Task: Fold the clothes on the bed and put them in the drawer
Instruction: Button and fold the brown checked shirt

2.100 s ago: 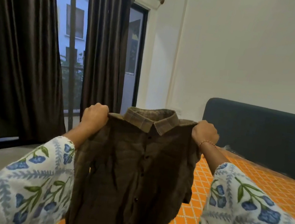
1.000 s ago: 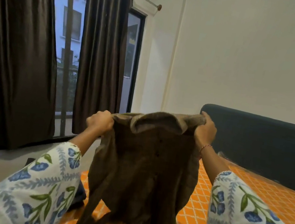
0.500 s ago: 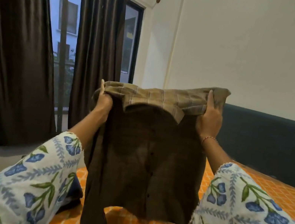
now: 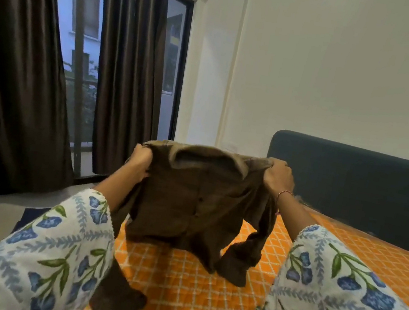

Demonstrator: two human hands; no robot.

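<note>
A dark brown button-up shirt hangs in front of me above the bed, collar up and button placket facing me. My left hand grips its left shoulder. My right hand grips its right shoulder. The hem and the right sleeve cuff touch the orange checked bedsheet. The left sleeve trails down under my left forearm onto the sheet. No drawer is in view.
A dark blue headboard stands at the right against the white wall. Dark brown curtains and a glass door fill the left. A dark item lies at the bed's left edge, mostly hidden by my sleeve.
I have lowered the shirt from chest height until its hem and sleeves reach the sheet. The collar, flipped over half a second ago, now stands up again. Both hands keep hold of the shoulders.
</note>
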